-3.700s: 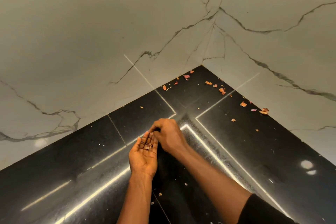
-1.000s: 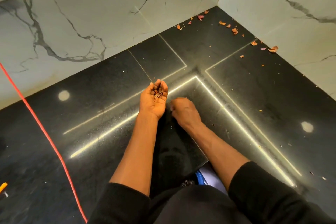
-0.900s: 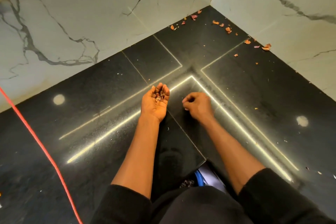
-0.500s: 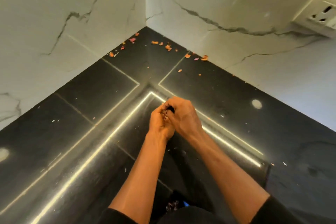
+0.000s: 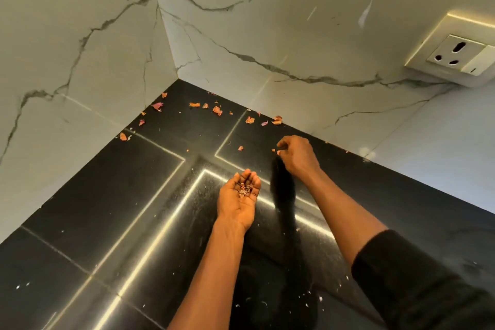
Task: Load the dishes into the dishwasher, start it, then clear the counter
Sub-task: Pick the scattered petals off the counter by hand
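Black counter (image 5: 107, 209) between marble walls (image 5: 267, 21). Left hand (image 5: 238, 201) lies palm up, fingers together, cupped under crumbs (image 5: 245, 190). Right hand (image 5: 297, 155) pinches a scrap (image 5: 277, 152), half hidden by its fingertips; peel scraps (image 5: 217, 110) lie beyond them.

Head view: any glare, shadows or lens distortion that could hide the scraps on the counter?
Head view: bright strip-light reflections streak the glossy black counter, and fine specks wash out beside them; head view: a dark shadow lies under the right hand; head view: wide-angle bending leans the walls and the wall socket; the peel scraps by the corner are sharp.
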